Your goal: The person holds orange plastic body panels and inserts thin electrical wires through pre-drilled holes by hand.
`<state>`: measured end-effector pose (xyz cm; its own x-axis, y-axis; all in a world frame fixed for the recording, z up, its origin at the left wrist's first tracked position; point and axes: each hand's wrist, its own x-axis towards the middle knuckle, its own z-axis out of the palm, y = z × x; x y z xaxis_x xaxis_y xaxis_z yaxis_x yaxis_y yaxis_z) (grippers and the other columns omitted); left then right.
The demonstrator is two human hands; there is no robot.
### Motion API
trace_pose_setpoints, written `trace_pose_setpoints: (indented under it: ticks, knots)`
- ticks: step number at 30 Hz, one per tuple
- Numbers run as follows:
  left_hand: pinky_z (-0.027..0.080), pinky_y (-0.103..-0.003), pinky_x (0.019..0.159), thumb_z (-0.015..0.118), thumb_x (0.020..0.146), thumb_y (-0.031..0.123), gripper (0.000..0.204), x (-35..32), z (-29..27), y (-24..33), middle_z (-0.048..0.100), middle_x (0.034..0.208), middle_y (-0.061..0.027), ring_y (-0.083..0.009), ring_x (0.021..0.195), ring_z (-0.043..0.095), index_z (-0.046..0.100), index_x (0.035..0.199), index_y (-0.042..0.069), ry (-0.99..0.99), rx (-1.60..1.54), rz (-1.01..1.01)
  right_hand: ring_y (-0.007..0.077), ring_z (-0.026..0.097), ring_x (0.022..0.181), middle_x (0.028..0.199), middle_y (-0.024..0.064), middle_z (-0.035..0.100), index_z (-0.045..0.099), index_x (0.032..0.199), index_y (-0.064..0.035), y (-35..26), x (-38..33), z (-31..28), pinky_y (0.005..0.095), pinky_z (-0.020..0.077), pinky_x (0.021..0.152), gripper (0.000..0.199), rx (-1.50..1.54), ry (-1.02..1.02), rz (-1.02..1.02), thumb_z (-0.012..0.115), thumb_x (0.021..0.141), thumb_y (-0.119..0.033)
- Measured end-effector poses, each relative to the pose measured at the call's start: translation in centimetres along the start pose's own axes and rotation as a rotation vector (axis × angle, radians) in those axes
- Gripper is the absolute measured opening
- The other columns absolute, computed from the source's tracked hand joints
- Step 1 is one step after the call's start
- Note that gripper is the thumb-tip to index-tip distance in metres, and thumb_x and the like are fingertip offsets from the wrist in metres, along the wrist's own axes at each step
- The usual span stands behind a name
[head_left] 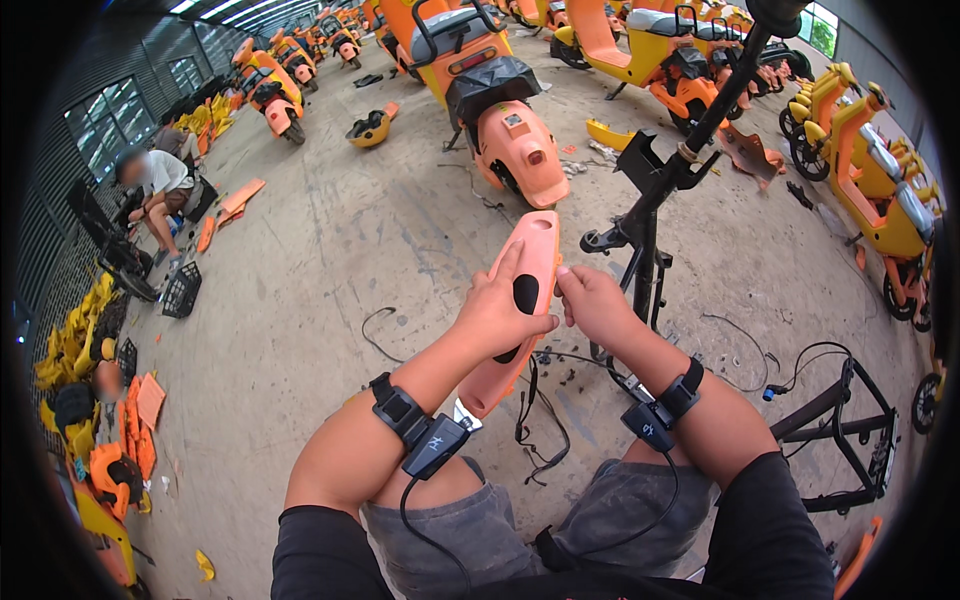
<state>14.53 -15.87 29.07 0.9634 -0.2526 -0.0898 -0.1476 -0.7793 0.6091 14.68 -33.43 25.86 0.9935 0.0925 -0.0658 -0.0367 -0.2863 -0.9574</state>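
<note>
While the left hand point(497, 312) clasps the long, salmon, dark-patched panel point(540, 245), the right hand point(597, 302) sits curled at its right edge, its hold unclear.

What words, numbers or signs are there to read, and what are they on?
Left-wrist box: white mark, not copied out.
Right-wrist box: white mark, not copied out.
Pale sticker on the orange scooter fender: too small to read.
Orange panel in the left hand: no writing I can make out.
</note>
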Motion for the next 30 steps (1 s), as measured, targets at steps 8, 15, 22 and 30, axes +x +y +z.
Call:
trace_pose_setpoints:
  ticks: [8,15,22,30]
  knots:
    - [0.047,-0.041,0.095,0.082,0.06,0.043,0.121,-0.1,-0.1,0.0,0.047,0.121,-0.0341,-0.0439,0.109,0.055,0.012,0.154,0.012,0.024,0.018,0.036,0.0098,0.044,0.046,0.061,0.0001,0.047,0.059,0.084,-0.0022,-1.3,-0.4,0.1,0.0259,0.0342,0.043,0.033,0.436,-0.037,0.22,0.047,0.1,-0.029]
    - [0.047,-0.044,0.095,0.082,0.059,0.044,0.118,-0.3,-0.5,0.5,0.049,0.127,-0.0281,-0.0423,0.116,0.05,0.018,0.153,0.011,0.002,0.003,0.049,0.0103,0.045,0.046,0.058,-0.0029,0.041,0.056,0.083,-0.0051,-1.3,-0.6,-0.3,0.0245,0.03,0.041,0.027,0.633,-0.035,0.357,0.047,0.099,-0.026]
    - [0.046,-0.039,0.096,0.083,0.061,0.04,0.121,0.3,0.1,-0.4,0.045,0.123,-0.033,-0.0427,0.11,0.055,0.011,0.154,0.012,0.036,0.061,0.041,0.0104,0.045,0.047,0.06,-0.0026,0.044,0.056,0.085,-0.0038,-1.6,-0.9,0.1,0.0248,0.0332,0.043,0.032,0.479,-0.026,0.26,0.044,0.1,-0.029]
    - [0.047,-0.041,0.096,0.083,0.061,0.041,0.121,0.2,-0.2,-0.3,0.047,0.122,-0.0338,-0.0434,0.111,0.055,0.014,0.153,0.008,0.017,-0.042,-0.001,0.01,0.049,0.051,0.061,-0.0009,0.048,0.059,0.09,-0.0016,-1.0,-0.7,-0.5,0.0249,0.0388,0.047,0.034,0.311,-0.071,0.162,0.045,0.101,-0.031]
